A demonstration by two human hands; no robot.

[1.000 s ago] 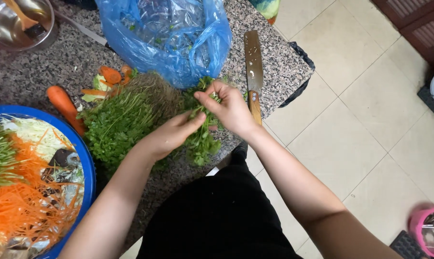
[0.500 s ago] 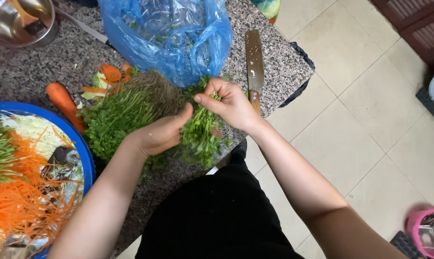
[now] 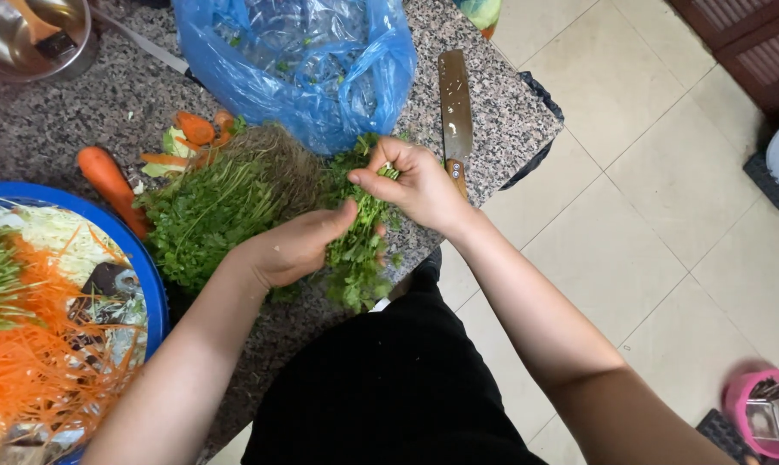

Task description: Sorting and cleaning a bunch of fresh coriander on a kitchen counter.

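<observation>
Herb sorting at the counter's front edge: a small herb sprig (image 3: 355,250) is gripped by the left hand (image 3: 290,250) and pinched by the right hand (image 3: 419,185); a steady pull seems called for.

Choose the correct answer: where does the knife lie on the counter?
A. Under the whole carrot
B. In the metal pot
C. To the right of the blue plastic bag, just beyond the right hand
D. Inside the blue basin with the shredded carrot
C: the knife lies flat on the granite counter, right of the blue plastic bag, its handle just behind the right hand.
</observation>
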